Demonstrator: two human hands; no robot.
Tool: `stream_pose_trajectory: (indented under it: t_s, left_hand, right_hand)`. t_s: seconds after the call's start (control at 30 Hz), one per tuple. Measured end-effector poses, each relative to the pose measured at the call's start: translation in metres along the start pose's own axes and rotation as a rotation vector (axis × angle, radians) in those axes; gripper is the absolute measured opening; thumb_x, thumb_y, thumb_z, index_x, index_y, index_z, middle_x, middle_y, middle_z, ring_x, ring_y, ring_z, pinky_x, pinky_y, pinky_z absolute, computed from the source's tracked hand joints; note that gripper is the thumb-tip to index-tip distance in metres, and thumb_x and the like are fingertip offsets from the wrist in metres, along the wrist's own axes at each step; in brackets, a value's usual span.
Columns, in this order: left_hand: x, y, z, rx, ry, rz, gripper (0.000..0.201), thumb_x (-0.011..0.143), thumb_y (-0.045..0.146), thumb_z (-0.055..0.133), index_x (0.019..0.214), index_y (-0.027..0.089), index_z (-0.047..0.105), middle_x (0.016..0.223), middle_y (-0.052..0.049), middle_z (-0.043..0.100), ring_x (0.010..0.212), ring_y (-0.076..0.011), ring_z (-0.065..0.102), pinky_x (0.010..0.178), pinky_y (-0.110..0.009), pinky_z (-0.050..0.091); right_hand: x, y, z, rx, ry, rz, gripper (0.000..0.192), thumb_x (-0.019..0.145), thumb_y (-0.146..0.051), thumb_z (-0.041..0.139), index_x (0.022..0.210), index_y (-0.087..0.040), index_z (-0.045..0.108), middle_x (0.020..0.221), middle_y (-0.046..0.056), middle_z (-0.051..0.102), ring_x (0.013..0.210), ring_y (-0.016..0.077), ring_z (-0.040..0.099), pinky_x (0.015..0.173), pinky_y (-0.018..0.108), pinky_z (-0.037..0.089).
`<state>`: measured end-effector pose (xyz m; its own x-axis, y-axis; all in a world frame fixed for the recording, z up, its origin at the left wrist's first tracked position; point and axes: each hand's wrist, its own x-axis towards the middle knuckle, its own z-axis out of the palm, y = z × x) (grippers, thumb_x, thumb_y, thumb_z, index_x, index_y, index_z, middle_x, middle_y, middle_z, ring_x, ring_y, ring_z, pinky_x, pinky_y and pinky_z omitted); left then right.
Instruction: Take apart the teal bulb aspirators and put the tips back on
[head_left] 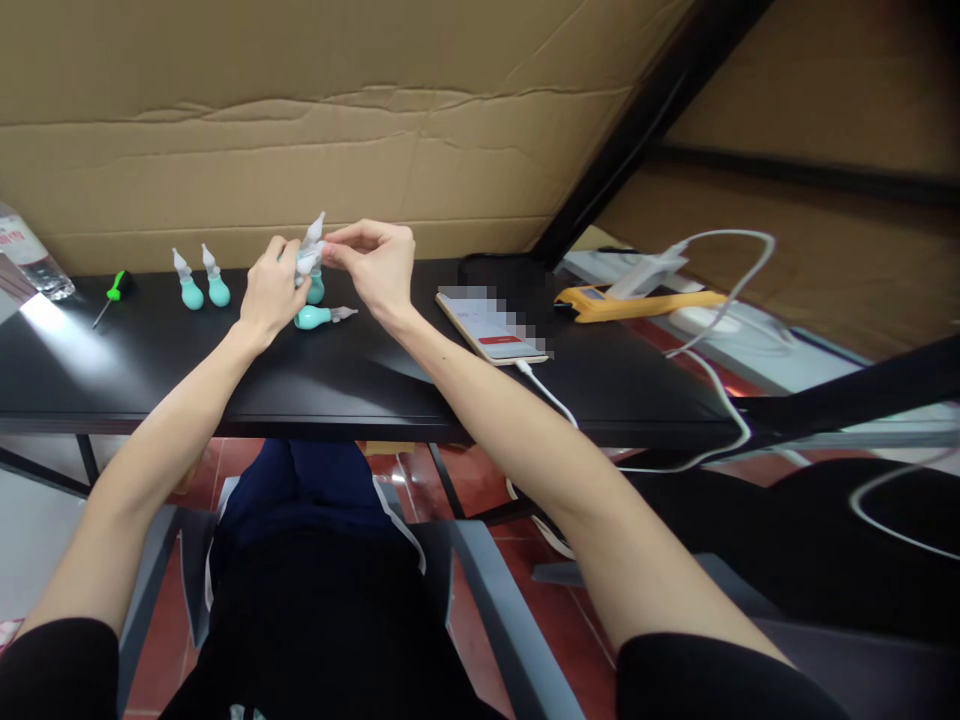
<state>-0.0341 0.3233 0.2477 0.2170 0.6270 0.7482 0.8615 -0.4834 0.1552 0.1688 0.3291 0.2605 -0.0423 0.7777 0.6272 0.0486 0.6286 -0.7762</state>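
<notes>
My left hand (270, 287) is closed around a nasal aspirator (306, 262), its clear nozzle end showing past the fingers. The bulb is mostly hidden in that hand. Thumb and fingertips of my right hand (384, 268) pinch at the clear nozzle from the right. Just behind the hands stands another aspirator (316, 288) with a teal bulb, partly covered by my fingers. Below them a further teal aspirator (313, 317) lies on its side, nozzle to the right. Left of my left hand are two more, one aspirator (191, 292) beside another aspirator (217, 289), both nozzle up.
A green-and-black screwdriver (116, 288) and a plastic bottle (34, 255) are at the left of the black table (360, 385). On the right lie a phone (495, 325) with a white cable (553, 395) and a yellow tool (630, 303). Cardboard (300, 150) rises behind.
</notes>
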Motion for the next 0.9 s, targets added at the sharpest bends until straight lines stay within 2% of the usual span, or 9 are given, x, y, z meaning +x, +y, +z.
stream_pose_trajectory:
  t_s: [0.33, 0.63, 0.9]
  left_hand:
    - [-0.001, 0.006, -0.005, 0.006, 0.038, 0.030, 0.043, 0.123, 0.050, 0.061, 0.154, 0.024, 0.074, 0.145, -0.018, 0.081, 0.134, -0.0375, 0.083, 0.119, -0.049, 0.070]
    - [-0.002, 0.005, -0.011, 0.048, 0.070, 0.067, 0.052, 0.124, 0.050, 0.056, 0.163, 0.018, 0.068, 0.153, -0.025, 0.079, 0.153, -0.0495, 0.074, 0.133, -0.064, 0.061]
    - [0.000, 0.001, -0.013, 0.008, 0.026, 0.038, 0.058, 0.121, 0.051, 0.060, 0.169, 0.018, 0.065, 0.164, -0.027, 0.075, 0.161, -0.0529, 0.068, 0.138, -0.068, 0.057]
  right_hand:
    - [-0.002, -0.011, 0.001, 0.043, -0.023, 0.071, 0.026, 0.097, -0.046, 0.104, 0.107, -0.026, 0.091, 0.105, 0.005, 0.091, 0.114, 0.0337, 0.092, 0.114, 0.058, 0.079]
    - [0.001, 0.001, 0.002, 0.092, -0.111, 0.038, 0.040, 0.091, -0.052, 0.110, 0.112, -0.027, 0.087, 0.114, 0.006, 0.091, 0.118, 0.0320, 0.090, 0.115, 0.055, 0.077]
    - [0.001, -0.011, -0.008, 0.004, -0.139, -0.022, 0.032, 0.090, -0.043, 0.109, 0.107, -0.028, 0.088, 0.125, 0.007, 0.091, 0.133, 0.0329, 0.086, 0.127, 0.054, 0.070]
